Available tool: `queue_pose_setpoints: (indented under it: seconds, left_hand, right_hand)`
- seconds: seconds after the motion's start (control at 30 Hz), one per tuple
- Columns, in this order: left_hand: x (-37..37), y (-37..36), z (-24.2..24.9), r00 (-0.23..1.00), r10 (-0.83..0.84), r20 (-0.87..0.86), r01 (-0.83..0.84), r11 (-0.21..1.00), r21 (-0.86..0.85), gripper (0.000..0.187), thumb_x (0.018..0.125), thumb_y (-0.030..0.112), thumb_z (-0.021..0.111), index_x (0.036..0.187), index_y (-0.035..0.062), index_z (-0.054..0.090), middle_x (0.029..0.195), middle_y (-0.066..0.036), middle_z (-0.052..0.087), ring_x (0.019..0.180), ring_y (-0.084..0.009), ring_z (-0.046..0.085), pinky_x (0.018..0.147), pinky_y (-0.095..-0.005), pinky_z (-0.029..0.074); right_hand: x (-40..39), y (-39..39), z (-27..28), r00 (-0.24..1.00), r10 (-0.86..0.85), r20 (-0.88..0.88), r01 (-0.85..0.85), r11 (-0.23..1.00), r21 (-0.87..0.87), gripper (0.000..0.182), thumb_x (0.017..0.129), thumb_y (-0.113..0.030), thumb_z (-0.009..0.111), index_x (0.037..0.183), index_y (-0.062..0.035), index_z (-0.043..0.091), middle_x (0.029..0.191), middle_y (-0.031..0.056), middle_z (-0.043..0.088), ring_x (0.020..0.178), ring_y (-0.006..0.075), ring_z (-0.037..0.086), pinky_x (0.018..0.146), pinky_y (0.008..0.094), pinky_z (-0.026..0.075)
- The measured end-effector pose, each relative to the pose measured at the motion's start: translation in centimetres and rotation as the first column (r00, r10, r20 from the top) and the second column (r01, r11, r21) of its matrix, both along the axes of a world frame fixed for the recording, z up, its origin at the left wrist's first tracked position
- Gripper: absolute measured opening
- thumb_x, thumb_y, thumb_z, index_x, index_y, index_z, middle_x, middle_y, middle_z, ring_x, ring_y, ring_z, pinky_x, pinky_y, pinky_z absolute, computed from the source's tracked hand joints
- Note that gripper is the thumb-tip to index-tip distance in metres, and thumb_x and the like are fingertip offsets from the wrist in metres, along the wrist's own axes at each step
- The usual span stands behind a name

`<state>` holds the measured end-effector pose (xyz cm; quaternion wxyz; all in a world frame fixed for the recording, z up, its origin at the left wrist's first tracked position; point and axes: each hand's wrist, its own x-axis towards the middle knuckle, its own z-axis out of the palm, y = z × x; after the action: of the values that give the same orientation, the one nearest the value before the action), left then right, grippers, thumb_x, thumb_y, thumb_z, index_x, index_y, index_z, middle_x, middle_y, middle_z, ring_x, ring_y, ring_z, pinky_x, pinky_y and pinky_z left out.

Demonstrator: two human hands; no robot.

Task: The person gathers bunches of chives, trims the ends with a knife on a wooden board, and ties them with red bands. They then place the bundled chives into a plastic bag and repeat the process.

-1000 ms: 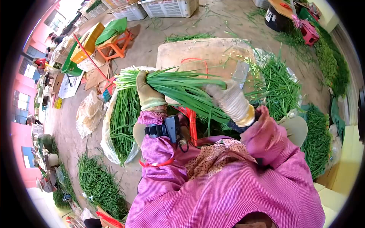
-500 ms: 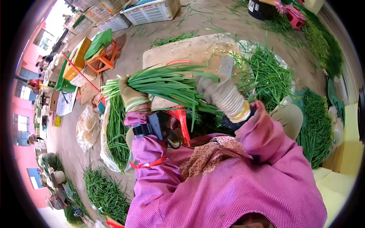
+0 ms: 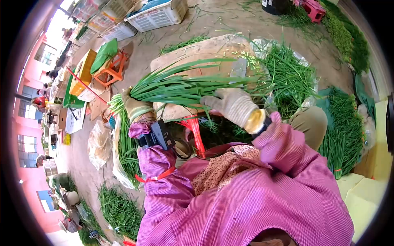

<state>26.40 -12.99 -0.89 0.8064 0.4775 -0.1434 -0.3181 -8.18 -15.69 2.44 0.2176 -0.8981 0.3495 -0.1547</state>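
left hand [image 3: 136,109] clenched around chives [image 3: 180,89] near their pale ends. right hand [image 3: 234,105] beside the leaves, fingers loosely extended.

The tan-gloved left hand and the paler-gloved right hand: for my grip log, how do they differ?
The left hand closes around the long green leafy bundle near its pale stem ends; the right hand is open beside it. The left cuff looks greenish, the right cuff yellow. Both wear fabric gloves.
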Motion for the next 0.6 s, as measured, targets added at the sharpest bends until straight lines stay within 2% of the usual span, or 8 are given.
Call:
queue_pose_setpoints:
  seconds: [0.03, 0.07, 0.17, 0.2, 0.27, 0.4, 0.5, 0.6]
  left_hand:
    - [-0.4, -0.1, 0.2, 0.997, -0.002, -0.071, -0.001, 0.999, -0.047, 0.017, 0.094, 0.018, 0.05, 0.1, 0.0036, 0.055, 0.094, -0.01, 0.064, 0.08, -0.0226, 0.062, 0.072, -0.0361, 0.054]
    - [-0.7, -0.2, 0.4, 0.99, -0.006, -0.142, -0.007, 0.996, -0.094, 0.017, 0.093, 0.02, 0.051, 0.098, 0.0041, 0.056, 0.092, -0.009, 0.064, 0.079, -0.0221, 0.062, 0.071, -0.0361, 0.054]
    - [-0.3, 0.2, 1.0, 0.96, -0.06, -0.275, 0.027, 0.992, -0.124, 0.021, 0.091, 0.025, 0.052, 0.086, 0.0049, 0.058, 0.086, -0.011, 0.064, 0.077, -0.0266, 0.062, 0.072, -0.0406, 0.054]
    - [0.2, 0.4, 0.8, 0.969, -0.049, -0.241, 0.021, 0.993, -0.118, 0.023, 0.09, 0.026, 0.052, 0.084, 0.005, 0.059, 0.085, -0.012, 0.065, 0.078, -0.0284, 0.062, 0.073, -0.0426, 0.054]
    - [1.8, 0.9, 0.2, 0.98, -0.025, -0.198, 0.001, 0.993, -0.122, 0.027, 0.09, 0.029, 0.051, 0.087, 0.0047, 0.061, 0.091, -0.013, 0.067, 0.083, -0.0313, 0.064, 0.078, -0.0454, 0.054]
    - [2.7, 1.7, 0.4, 0.955, 0.014, -0.297, -0.036, 0.997, -0.068, 0.034, 0.089, 0.035, 0.05, 0.092, 0.0049, 0.064, 0.1, -0.015, 0.069, 0.09, -0.0346, 0.066, 0.084, -0.0494, 0.055]
    - [2.5, 1.8, 0.1, 0.981, 0.048, -0.187, -0.067, 0.993, -0.099, 0.034, 0.092, 0.036, 0.051, 0.096, 0.0043, 0.063, 0.103, -0.016, 0.068, 0.092, -0.0332, 0.065, 0.084, -0.0484, 0.055]
    - [2.7, 1.9, -1.1, 0.99, -0.116, -0.08, 0.087, 0.949, -0.304, 0.034, 0.097, 0.035, 0.049, 0.1, 0.0034, 0.06, 0.103, -0.015, 0.066, 0.094, -0.0312, 0.064, 0.085, -0.0471, 0.055]
  right_hand:
    - [1.0, -0.2, 0.0, 0.99, 0.135, -0.03, -0.138, 0.955, -0.264, 0.033, 0.093, -0.038, 0.055, 0.095, -0.0066, 0.066, 0.08, 0.0175, 0.064, 0.076, 0.036, 0.066, 0.065, 0.0467, 0.052]
    - [1.5, -0.1, 0.2, 0.984, 0.107, -0.142, -0.136, 0.969, -0.209, 0.018, 0.088, -0.024, 0.06, 0.097, -0.0088, 0.063, 0.081, 0.0133, 0.063, 0.075, 0.0322, 0.066, 0.062, 0.0428, 0.054]
    - [0.7, 2.9, 1.5, 0.863, 0.235, 0.447, -0.15, 0.965, -0.216, 0.005, 0.085, -0.015, 0.062, 0.083, -0.0102, 0.061, 0.069, 0.0064, 0.057, 0.06, 0.0263, 0.062, 0.053, 0.0349, 0.051]
    - [0.3, 3.9, 1.8, 0.877, 0.302, 0.372, -0.152, 0.911, -0.383, 0.005, 0.082, -0.015, 0.062, 0.08, -0.0115, 0.062, 0.065, 0.006, 0.054, 0.055, 0.0253, 0.059, 0.051, 0.0354, 0.05]
    - [-1.6, 5.8, 2.0, 0.801, 0.45, 0.394, -0.345, 0.886, -0.311, 0.005, 0.08, -0.015, 0.063, 0.084, -0.0131, 0.063, 0.068, 0.0041, 0.055, 0.056, 0.023, 0.059, 0.049, 0.0352, 0.05]
    - [-4.5, 7.1, 0.2, 0.779, 0.627, 0.001, -0.618, 0.768, -0.167, 0.016, 0.084, -0.018, 0.058, 0.099, -0.015, 0.063, 0.075, 0.0052, 0.059, 0.062, 0.0229, 0.063, 0.052, 0.0379, 0.053]
    - [-4.4, 5.4, 1.0, 0.954, 0.257, -0.154, -0.146, 0.848, 0.509, 0.042, 0.096, -0.047, 0.055, 0.104, -0.0081, 0.069, 0.081, 0.0108, 0.071, 0.071, 0.0249, 0.069, 0.063, 0.035, 0.056]
    - [-3.3, 4.3, 2.7, 0.978, -0.129, 0.166, -0.091, 0.453, 0.887, 0.047, 0.097, -0.047, 0.054, 0.118, -0.0062, 0.063, 0.077, 0.013, 0.069, 0.073, 0.0169, 0.069, 0.062, 0.0325, 0.054]
